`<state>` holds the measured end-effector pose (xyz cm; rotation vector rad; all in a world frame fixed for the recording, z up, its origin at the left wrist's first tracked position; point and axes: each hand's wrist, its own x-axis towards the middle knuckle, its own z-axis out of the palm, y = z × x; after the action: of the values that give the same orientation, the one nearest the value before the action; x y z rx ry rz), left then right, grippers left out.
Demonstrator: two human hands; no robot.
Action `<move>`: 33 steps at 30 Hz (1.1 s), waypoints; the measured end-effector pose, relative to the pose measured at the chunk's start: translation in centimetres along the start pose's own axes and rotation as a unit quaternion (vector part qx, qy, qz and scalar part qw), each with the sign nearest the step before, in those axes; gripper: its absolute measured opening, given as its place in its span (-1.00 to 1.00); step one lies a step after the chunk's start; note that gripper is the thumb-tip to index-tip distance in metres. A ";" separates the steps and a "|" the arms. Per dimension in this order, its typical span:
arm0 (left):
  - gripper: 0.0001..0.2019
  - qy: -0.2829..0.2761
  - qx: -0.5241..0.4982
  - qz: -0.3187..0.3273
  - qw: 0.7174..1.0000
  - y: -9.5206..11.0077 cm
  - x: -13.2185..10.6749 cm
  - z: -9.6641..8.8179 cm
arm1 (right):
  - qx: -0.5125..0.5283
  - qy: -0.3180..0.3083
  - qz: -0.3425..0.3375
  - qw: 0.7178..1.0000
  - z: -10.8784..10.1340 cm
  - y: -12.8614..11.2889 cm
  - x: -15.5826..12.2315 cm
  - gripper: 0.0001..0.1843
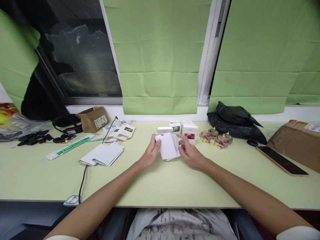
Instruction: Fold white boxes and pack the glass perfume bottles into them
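Above the middle of the table I hold a white flattened paper box point(167, 146), its blank side toward me and a thinner flap showing along its right edge. My left hand point(150, 154) grips its left edge, thumb across the front. At the right edge, my right hand point(191, 153) has its fingers bent around the flap, the index finger at the upper corner. Just behind stand several small white boxes point(189, 132), one with a red picture on its front. Part of that group is hidden by my hands and the paper box.
To the left lie blank white flat sheets point(103, 154), picture cards point(125, 131) and an opened brown carton point(92, 119). A black cable point(83, 180) crosses the table edge. Glass-like ornaments point(221, 140), a black bag point(235, 121), a phone point(281, 160) and a brown parcel point(297, 143) are right.
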<state>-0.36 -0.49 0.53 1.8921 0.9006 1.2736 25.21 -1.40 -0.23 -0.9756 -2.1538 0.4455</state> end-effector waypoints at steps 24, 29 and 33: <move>-0.49 0.112 -0.242 -0.115 0.957 -1.9 1.3 0.2 | 0.024 -0.031 -0.065 0.997 -0.4 -0.9 0.1 -0.55; -0.49 0.113 -0.240 -0.116 0.957 -1.8 1.2 0.2 | 0.037 -0.026 -0.041 0.998 -0.4 -0.5 0.1 -0.60; -0.47 0.120 -0.240 -0.124 0.955 -1.3 1.2 0.4 | 0.052 -0.034 -0.052 0.997 -0.4 -0.4 0.0 -0.52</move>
<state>0.12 1.12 -0.04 1.2273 0.8251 1.4300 25.24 -1.63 0.28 -0.7967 -2.2074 0.5419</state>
